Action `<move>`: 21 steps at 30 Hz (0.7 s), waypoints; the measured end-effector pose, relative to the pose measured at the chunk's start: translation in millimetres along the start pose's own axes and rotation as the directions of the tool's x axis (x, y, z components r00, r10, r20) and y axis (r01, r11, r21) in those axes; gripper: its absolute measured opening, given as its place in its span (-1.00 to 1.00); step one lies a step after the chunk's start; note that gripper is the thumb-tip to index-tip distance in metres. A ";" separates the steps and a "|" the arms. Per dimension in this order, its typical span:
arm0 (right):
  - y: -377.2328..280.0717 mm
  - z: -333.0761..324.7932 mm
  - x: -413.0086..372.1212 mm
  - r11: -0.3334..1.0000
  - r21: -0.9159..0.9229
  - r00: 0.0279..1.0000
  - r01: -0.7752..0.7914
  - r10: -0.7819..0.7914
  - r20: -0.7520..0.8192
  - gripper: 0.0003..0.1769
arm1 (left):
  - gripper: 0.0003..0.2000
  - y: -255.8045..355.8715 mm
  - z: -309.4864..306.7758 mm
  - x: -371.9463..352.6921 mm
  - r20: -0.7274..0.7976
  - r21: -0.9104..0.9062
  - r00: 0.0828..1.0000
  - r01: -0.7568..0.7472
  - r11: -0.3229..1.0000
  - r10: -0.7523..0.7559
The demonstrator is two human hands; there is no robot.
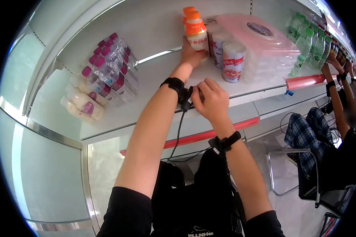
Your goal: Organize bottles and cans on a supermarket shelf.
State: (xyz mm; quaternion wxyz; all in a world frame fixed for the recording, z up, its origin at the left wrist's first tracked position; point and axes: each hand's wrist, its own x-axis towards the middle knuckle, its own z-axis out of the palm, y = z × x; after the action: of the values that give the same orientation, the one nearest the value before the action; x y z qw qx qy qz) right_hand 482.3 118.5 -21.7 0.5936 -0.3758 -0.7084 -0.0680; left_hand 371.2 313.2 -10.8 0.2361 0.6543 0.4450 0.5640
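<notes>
My left hand [192, 56] reaches onto the shelf with its fingers wrapped round the lower part of an orange-capped drink bottle [196, 34]. The bottle stands upright in front of another orange-capped bottle [188, 10]. Just right of it are white-and-red cans [233, 63]. My right hand [212, 99] is at the shelf's front edge with its fingers curled, close beside a black plug-like device [188, 98] at my left wrist. Whether those fingers hold anything is hidden.
Purple-capped water bottles [114, 79] and cream-coloured bottles [83, 104] stand left on the white shelf [154, 75]. Pink-lidded clear boxes [273, 65] and green bottles [304, 49] stand right. A black cable [179, 134] hangs below. A seated person [336, 158] reaches at the right.
</notes>
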 end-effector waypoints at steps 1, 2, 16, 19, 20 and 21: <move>-0.3 0.6 0.4 1.000 -0.004 1.000 -0.010 0.010 -0.006 -0.85 | -0.14 -8.2 0.2 5.6 -0.001 -0.003 1.000 0.002 1.000 -0.002; -0.1 0.9 0.8 1.000 -0.009 1.000 -0.019 0.019 -0.012 -0.87 | -0.10 -15.9 0.3 10.6 0.004 0.004 1.000 -0.017 1.000 0.017; -2.5 -0.1 1.8 0.971 0.049 0.972 -0.233 0.234 -0.022 -0.92 | -0.55 76.9 -78.6 -85.9 -0.026 0.432 0.986 -0.138 0.891 0.165; 0.6 2.4 0.4 0.981 0.044 0.981 -0.187 0.189 -0.043 -0.93 | -0.76 102.8 -131.0 -133.8 0.050 0.410 0.945 -0.314 0.856 0.323; 0.9 2.1 0.0 0.980 0.033 0.980 -0.196 0.197 -0.028 -0.93 | -0.84 110.3 -150.1 -148.3 0.078 0.492 0.915 -0.380 0.783 0.396; 0.7 2.3 0.8 0.979 0.022 0.979 -0.203 0.203 -0.012 -0.94 | -0.84 114.7 -171.0 -160.8 0.063 0.502 0.914 -0.375 0.779 0.400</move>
State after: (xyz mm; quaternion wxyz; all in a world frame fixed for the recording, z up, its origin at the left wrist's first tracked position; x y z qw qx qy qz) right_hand 480.9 120.6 -21.9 0.6064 -0.4393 -0.6627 -0.0026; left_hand 250.5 87.3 40.4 -0.0744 0.7567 0.4379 0.4797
